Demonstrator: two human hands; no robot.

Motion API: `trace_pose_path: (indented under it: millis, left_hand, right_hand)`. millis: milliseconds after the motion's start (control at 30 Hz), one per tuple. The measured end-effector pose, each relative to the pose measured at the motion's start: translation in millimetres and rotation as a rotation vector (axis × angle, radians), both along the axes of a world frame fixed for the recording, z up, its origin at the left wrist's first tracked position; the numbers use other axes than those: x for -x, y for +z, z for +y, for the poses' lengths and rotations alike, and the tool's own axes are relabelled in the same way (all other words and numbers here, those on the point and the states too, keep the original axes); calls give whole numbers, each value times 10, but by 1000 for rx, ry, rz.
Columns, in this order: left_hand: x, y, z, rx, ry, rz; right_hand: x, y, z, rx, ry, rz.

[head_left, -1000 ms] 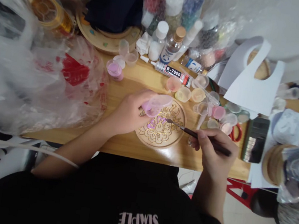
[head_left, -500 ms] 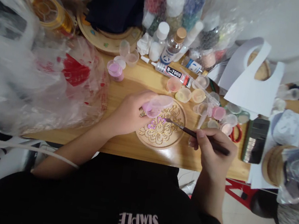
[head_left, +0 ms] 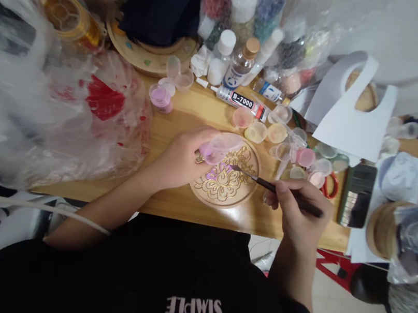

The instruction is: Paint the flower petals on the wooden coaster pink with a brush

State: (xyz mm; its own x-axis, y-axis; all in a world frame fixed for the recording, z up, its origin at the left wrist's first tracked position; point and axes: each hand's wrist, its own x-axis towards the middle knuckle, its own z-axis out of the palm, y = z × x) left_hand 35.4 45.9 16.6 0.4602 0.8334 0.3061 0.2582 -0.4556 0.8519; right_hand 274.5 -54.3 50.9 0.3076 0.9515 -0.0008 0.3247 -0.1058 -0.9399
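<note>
A round wooden disc [head_left: 206, 196] with raised gold floral outlines lies on the table in front of me. Some petals near its middle are filled with purple. My left hand [head_left: 183, 158] is closed around a small clear plastic cup [head_left: 226, 146] with purple in it, held tilted over the disc's upper left part. My right hand [head_left: 301, 207] grips a dark-handled thin tool [head_left: 265, 184], which looks like a small spatula or brush. Its tip is at the purple petals; whether it touches them I cannot tell.
Several small cups of coloured material [head_left: 277, 133] stand beyond the disc, with a B-7000 glue tube [head_left: 240, 101] and bottles [head_left: 240, 64] behind. Red-handled scissors [head_left: 330, 186] lie right. A crumpled plastic bag [head_left: 92, 123] covers the left side.
Hardly anything differs. My right hand and the tool's handle end have shifted very slightly to the right, while the tip stays at the purple petals. My left hand holds its place.
</note>
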Motion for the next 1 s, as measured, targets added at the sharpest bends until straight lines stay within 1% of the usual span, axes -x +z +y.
trace_pose_path:
  millis: [100,233,433,600,700,867,1000]
  left_hand:
    - [-2,6,2,44,3,54]
    - [3,-3,6,31,-16,27]
    - [-1,14,5,68,6,35]
    - [-9,26,0,36,6,3]
    - [-1,14,-1,39,12,28]
    - [16,-21,-2,27,14,30]
    - [13,-23,-6,51,22,26]
  right_hand:
    - [-5,-14,11,1,-2,9]
    - [-15,-2,14,-6,1,5]
    - [4,23,9,4,7,0]
    - [11,-1,18,-8,17,7]
    - [3,-7,16,-1,4,6]
    - [-3,21,8,6,-8,5]
    - [-10,42,5,0,-4,-10]
